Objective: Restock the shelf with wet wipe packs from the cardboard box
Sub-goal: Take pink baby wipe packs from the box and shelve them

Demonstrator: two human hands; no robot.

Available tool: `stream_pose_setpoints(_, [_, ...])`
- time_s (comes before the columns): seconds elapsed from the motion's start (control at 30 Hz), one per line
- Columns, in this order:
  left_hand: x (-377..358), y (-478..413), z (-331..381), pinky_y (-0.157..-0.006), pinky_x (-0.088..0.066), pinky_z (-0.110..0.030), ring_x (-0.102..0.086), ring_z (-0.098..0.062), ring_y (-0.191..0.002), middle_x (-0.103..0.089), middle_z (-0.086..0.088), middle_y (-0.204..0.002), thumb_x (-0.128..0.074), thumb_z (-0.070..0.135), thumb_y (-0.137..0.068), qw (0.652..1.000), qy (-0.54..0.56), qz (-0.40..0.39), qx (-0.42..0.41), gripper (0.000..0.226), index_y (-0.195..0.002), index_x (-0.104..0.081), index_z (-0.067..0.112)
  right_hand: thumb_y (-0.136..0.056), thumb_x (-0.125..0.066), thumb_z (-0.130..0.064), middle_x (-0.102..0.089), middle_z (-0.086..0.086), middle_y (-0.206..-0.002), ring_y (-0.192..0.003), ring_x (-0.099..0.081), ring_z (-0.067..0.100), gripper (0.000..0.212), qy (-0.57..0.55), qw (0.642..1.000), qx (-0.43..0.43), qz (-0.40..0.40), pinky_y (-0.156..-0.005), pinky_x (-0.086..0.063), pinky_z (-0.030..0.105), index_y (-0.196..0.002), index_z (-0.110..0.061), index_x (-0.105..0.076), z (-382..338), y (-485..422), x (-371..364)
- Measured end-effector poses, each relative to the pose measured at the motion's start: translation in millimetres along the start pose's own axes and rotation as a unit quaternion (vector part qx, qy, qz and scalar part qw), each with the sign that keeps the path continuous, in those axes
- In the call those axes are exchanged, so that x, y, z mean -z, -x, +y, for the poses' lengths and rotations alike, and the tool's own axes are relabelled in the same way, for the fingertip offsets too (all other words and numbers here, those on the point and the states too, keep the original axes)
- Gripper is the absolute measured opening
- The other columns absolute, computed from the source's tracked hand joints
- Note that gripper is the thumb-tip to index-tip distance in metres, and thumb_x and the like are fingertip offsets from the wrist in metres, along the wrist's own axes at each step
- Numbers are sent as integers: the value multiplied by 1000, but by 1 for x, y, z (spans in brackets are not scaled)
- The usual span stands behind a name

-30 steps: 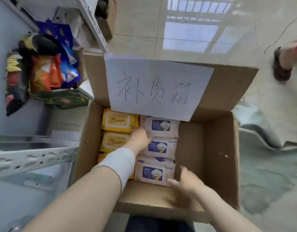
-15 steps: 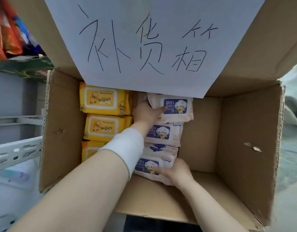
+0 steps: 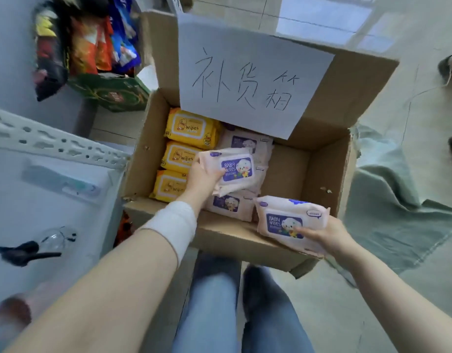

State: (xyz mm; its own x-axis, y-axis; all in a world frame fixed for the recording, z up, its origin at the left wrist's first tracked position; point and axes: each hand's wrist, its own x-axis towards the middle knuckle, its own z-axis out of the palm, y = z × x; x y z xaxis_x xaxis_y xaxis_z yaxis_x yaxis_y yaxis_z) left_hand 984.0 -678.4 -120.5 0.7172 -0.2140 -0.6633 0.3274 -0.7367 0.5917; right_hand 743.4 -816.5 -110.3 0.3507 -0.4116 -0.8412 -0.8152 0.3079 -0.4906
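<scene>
**Two wipe packs up, one in each hand**

At the near edge of the cardboard box [image 3: 321, 174], the right hand [image 3: 329, 235] has its grip wrapped round a pink wipe pack [image 3: 288, 220]. Over the middle of the box, the left hand [image 3: 202, 178] has its grip on a second pink pack [image 3: 232, 169], holding it by one end. The packs look soft, squashy and a bit slippery, so I would hold the sides. Yellow packs [image 3: 191, 126] lie inside the box. The white shelf [image 3: 54, 143] stands left of the box. Shiny floor tiles [image 3: 398, 34] lie behind the box.

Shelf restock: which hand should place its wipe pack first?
Probably left: the left hand grips a baby wipes pack on the side nearest the white shelf; the right hand holds a second pack across the cardboard box, farther away.
</scene>
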Motion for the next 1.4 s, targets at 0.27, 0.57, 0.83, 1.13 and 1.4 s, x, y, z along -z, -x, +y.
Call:
stream_pose_setpoints(0.27, [143, 201, -28, -74, -48, -27, -63, -24, -93, -66, -7, -102, -74, 27, -76, 984, 100, 138, -60, 39, -106, -60, 7, -70, -78, -12, -71, 8, -102, -87, -68, 21, 35, 16, 988, 122, -93, -69, -57, 29, -103, -12, -67, -42, 132, 2])
stream_pose_setpoints(0.57, [355, 429, -67, -60, -55, -24, -66, 2, -78, -66, 16, -91, -72, 24, -78, 872, 276, 348, -207, 25, -98, -58, 26, -62, -78, -24, -76, -8, -83, -72, -72, 9, 35, 104, 920, 287, -245, -55, -56, 20, -95, -20, -68, -138, 323, -129])
stream_pose_setpoints(0.83, [524, 586, -220, -37, -42, -12, -65, 5, -58, -70, 25, -69, -69, 13, -80, 786, 301, 489, -228, 20, -91, -59, 27, -64, -69, -20, -75, 3, -99, -88, -72, 16, 33, 113, 820, 388, -405, -69, -59, 25, -97, -16, -68, -161, 479, -307])
stream_pose_setpoints(1.13, [655, 623, -399, -38, -42, -11, -64, 5, -55, -70, 14, -81, -62, 5, -85, 729, 354, 569, -141, 26, -103, -58, 23, -70, -69, -14, -68, 13, -106, -94, -60, 30, 35, 146, 772, 416, -458, -83, -48, 41, -104, -7, -63, -177, 573, -570])
stream_pose_setpoints(1.4, [758, 602, -506, -44, -52, -19, -68, 1, -59, -71, 20, -67, -59, 7, -88, 718, 387, 571, -95, 18, -91, -62, 25, -78, -71, -9, -67, 6, -101, -82, -64, 21, 18, 192, 750, 426, -468, -78, -54, 33, -94, -14, -65, -195, 618, -770])
